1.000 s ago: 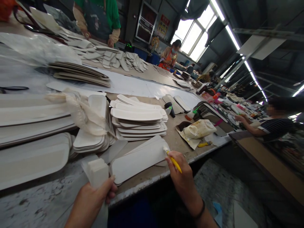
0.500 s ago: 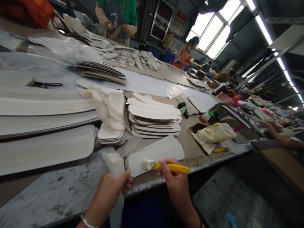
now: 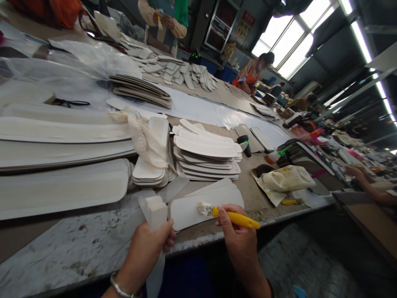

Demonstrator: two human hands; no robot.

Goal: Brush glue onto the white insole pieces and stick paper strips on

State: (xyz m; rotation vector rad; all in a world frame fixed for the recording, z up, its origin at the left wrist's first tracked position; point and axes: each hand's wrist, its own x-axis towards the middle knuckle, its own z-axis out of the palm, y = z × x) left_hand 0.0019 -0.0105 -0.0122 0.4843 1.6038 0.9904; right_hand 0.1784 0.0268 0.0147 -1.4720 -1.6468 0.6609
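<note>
My right hand (image 3: 237, 236) is closed round the yellow handle of a brush (image 3: 238, 218). The brush's whitish, glue-caked bristles are over a fanned stack of white rounded panels (image 3: 207, 203) at the table's front edge; I cannot tell if they touch. My left hand (image 3: 151, 240) grips a bundle of whitish translucent strips (image 3: 156, 211), whose lower ends hang below the table edge. Behind the panels lies a taller pile of white curved pieces (image 3: 204, 147). Left of that pile, a crumpled cream cloth (image 3: 145, 138) is draped over another stack.
Long white panels (image 3: 62, 186) cover the left side of the table. To the right lie a stained cream container (image 3: 288, 178) and a second yellow brush (image 3: 291, 202). Brown-edged panels (image 3: 141, 91) and plastic sheeting (image 3: 83, 62) lie behind. Co-workers (image 3: 164, 25) stand across the table.
The camera view has shifted, so the scene sits slightly further right. The brush has moved a little right along the panels. Both hands keep their holds.
</note>
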